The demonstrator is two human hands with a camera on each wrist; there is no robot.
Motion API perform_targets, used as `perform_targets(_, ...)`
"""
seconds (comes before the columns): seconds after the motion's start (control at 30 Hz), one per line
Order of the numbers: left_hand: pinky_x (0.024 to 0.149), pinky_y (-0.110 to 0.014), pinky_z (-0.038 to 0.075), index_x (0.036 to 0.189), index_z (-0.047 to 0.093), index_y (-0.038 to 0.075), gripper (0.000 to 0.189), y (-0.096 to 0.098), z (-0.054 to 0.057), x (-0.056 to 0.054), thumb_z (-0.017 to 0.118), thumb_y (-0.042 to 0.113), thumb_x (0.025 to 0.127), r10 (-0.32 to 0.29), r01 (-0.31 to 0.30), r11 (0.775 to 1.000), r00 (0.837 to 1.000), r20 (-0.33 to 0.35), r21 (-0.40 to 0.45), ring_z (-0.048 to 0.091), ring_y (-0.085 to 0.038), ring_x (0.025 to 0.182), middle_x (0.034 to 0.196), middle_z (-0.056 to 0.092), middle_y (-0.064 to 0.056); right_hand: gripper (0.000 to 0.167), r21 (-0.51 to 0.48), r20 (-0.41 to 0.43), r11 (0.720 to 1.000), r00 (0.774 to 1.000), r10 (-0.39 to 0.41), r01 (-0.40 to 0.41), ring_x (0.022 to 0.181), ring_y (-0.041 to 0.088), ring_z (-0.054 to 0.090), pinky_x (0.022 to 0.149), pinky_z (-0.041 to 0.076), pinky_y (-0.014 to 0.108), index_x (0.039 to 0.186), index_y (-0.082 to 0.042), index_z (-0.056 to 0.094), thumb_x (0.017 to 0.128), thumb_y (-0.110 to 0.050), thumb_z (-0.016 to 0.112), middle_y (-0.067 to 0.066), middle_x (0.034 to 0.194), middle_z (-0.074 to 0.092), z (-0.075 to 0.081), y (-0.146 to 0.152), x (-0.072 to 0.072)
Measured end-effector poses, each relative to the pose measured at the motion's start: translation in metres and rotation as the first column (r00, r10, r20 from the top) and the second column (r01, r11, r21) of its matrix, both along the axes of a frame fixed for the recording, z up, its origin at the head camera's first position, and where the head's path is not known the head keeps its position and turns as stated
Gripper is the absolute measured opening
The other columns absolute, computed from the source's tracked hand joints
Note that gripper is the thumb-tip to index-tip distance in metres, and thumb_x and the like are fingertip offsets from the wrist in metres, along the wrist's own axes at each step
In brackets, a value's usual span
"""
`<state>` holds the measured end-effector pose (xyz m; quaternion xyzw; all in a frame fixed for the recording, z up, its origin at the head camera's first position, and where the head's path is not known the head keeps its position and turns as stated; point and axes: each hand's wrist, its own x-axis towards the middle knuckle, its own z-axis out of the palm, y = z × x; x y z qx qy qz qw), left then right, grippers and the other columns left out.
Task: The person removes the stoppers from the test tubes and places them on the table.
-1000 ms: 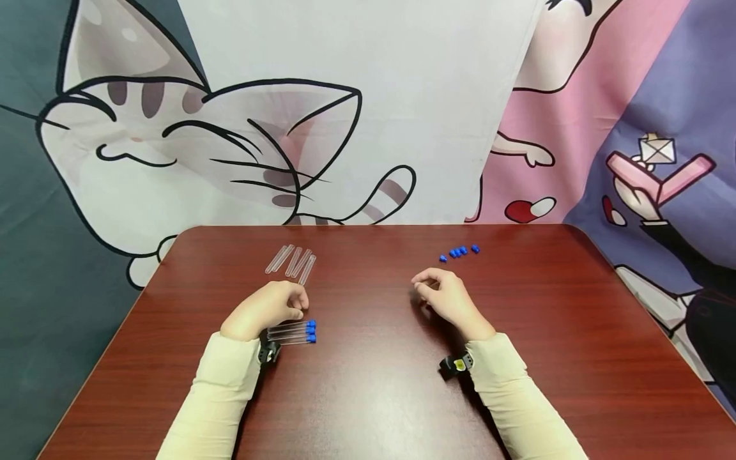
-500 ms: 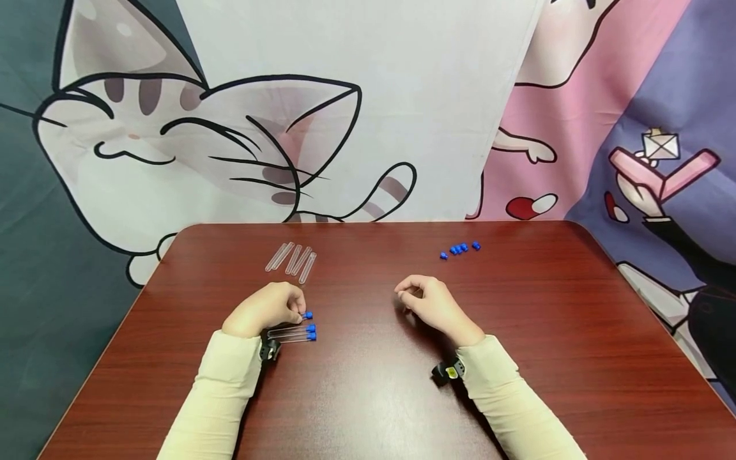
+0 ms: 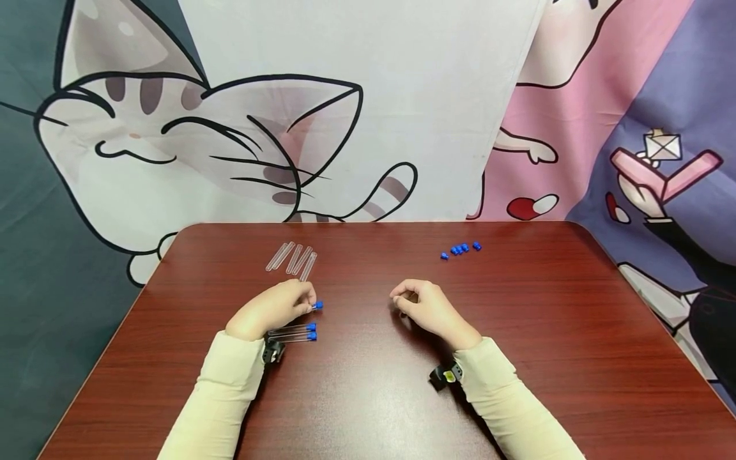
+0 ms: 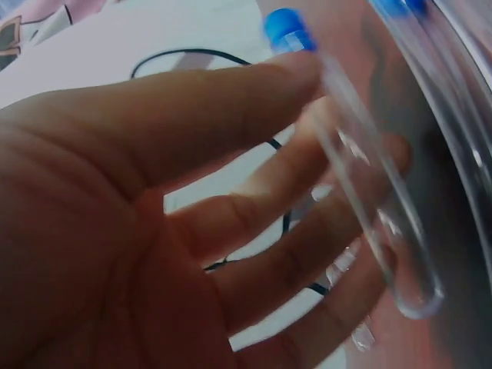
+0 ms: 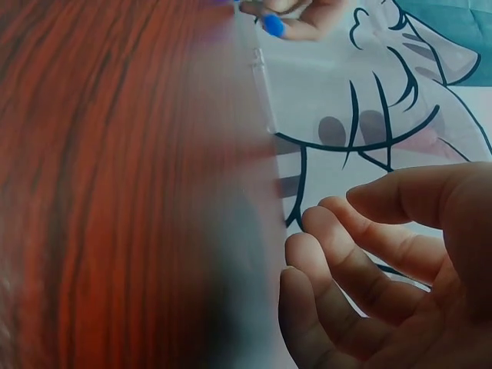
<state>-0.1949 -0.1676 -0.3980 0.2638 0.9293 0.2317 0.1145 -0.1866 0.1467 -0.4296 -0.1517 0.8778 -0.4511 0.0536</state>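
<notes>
My left hand [image 3: 275, 309] pinches a clear test tube [image 4: 380, 181] near its blue cap [image 4: 286, 29], between thumb and forefinger. The tube's rounded end hangs free past the other fingers in the left wrist view; in the head view mostly the cap shows. Just below this hand, two capped test tubes [image 3: 294, 338] lie side by side, partly hidden by the wrist. My right hand [image 3: 432, 312] hovers over the middle of the table, its fingers loosely curled and nothing between them in the right wrist view.
Several clear tubes without caps [image 3: 293, 258] lie at the back left of the brown table [image 3: 368, 396]. Several loose blue caps [image 3: 458, 250] sit at the back right. A cloth with a cat drawing [image 3: 345, 140] hangs behind the table's far edge.
The left hand has picked up one capped test tube from the row of three and moved it slightly up and right. The right hand has drifted left and a little nearer.
</notes>
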Motion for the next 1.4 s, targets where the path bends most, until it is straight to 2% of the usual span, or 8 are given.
perform_targets(0.13, 0.079, -0.035, 0.048, 0.095, 0.059, 0.012, 0.007, 0.009, 0.003, 0.002, 0.062, 0.008, 0.1, -0.013, 0.014, 1.0, 0.999, -0.048, 0.026, 0.052, -0.015, 0.084, 0.087, 0.057, 0.002, 0.011, -0.005, -0.011, 0.999, 0.999, 0.033, -0.033, 0.061, 0.011, 0.062, 0.064, 0.05, 0.025, 0.1, -0.004, 0.074, 0.093, -0.004, 0.065, 0.004, 0.079, 0.071, 0.002, -0.003, 0.003)
perform_targets(0.37, 0.075, -0.032, 0.049, 0.099, 0.059, 0.014, 0.005, 0.024, 0.006, 0.009, 0.063, 0.015, 0.101, -0.058, 0.066, 0.995, 0.994, -0.096, 0.076, 0.055, -0.01, 0.078, 0.087, 0.06, 0.006, 0.012, -0.034, -0.036, 0.991, 0.991, 0.125, -0.126, 0.064, 0.021, 0.068, 0.062, 0.051, 0.024, 0.104, -0.003, 0.073, 0.098, -0.009, 0.065, 0.006, 0.081, 0.072, 0.004, -0.01, 0.007)
perform_targets(0.6, 0.074, -0.028, 0.05, 0.098, 0.061, 0.015, 0.006, 0.038, 0.009, 0.013, 0.065, 0.018, 0.1, -0.104, 0.116, 0.987, 0.988, -0.11, 0.113, 0.055, -0.007, 0.079, 0.087, 0.06, 0.008, 0.015, 0.0, -0.109, 0.967, 0.962, 0.252, -0.253, 0.074, 0.013, 0.068, 0.071, 0.054, 0.025, 0.107, -0.004, 0.072, 0.1, -0.014, 0.064, 0.006, 0.089, 0.073, 0.007, -0.014, 0.011)
perform_targets(0.83, 0.074, -0.027, 0.051, 0.096, 0.062, 0.015, 0.008, 0.046, 0.01, 0.017, 0.068, 0.018, 0.099, -0.145, 0.165, 0.971, 0.982, -0.124, 0.171, 0.058, -0.006, 0.08, 0.088, 0.062, 0.008, 0.015, -0.039, -0.103, 0.941, 0.938, 0.33, -0.336, 0.074, 0.022, 0.07, 0.069, 0.055, 0.027, 0.11, -0.009, 0.071, 0.1, -0.019, 0.066, 0.007, 0.09, 0.073, 0.009, -0.018, 0.014)
perform_targets(1.0, 0.075, -0.026, 0.052, 0.096, 0.062, 0.015, 0.008, 0.049, 0.01, 0.019, 0.069, 0.018, 0.098, -0.166, 0.193, 0.959, 0.976, -0.139, 0.207, 0.06, -0.006, 0.082, 0.089, 0.063, 0.008, 0.014, -0.056, -0.125, 0.93, 0.927, 0.353, -0.362, 0.075, 0.022, 0.07, 0.069, 0.056, 0.027, 0.11, -0.01, 0.071, 0.1, -0.018, 0.066, 0.008, 0.093, 0.073, 0.009, -0.02, 0.015)
perform_targets(1.1, 0.076, -0.027, 0.053, 0.096, 0.063, 0.015, 0.007, 0.05, 0.01, 0.019, 0.069, 0.018, 0.098, -0.179, 0.21, 0.953, 0.972, -0.153, 0.216, 0.06, -0.006, 0.083, 0.09, 0.063, 0.008, 0.014, -0.039, -0.151, 0.929, 0.921, 0.36, -0.369, 0.076, 0.016, 0.069, 0.072, 0.056, 0.026, 0.11, -0.008, 0.072, 0.1, -0.017, 0.066, 0.006, 0.095, 0.073, 0.01, -0.02, 0.016)
perform_targets(1.23, 0.077, -0.027, 0.054, 0.097, 0.063, 0.014, 0.008, 0.051, 0.011, 0.019, 0.07, 0.017, 0.097, -0.18, 0.211, 0.952, 0.972, -0.154, 0.222, 0.061, -0.006, 0.084, 0.091, 0.063, 0.008, 0.013, 0.016, -0.229, 0.938, 0.912, 0.341, -0.346, 0.083, 0.007, 0.064, 0.076, 0.054, 0.027, 0.106, -0.009, 0.073, 0.1, -0.018, 0.066, -0.001, 0.096, 0.071, 0.01, -0.02, 0.016)
perform_targets(1.4, 0.078, -0.027, 0.054, 0.099, 0.065, 0.012, 0.007, 0.049, 0.013, 0.02, 0.071, 0.014, 0.096, -0.17, 0.203, 0.958, 0.971, -0.167, 0.201, 0.062, -0.007, 0.086, 0.092, 0.062, 0.008, 0.009, 0.051, -0.332, 0.953, 0.895, 0.297, -0.298, 0.087, 0.006, 0.061, 0.077, 0.054, 0.028, 0.103, -0.011, 0.074, 0.099, -0.016, 0.067, -0.006, 0.095, 0.069, 0.009, -0.02, 0.016)
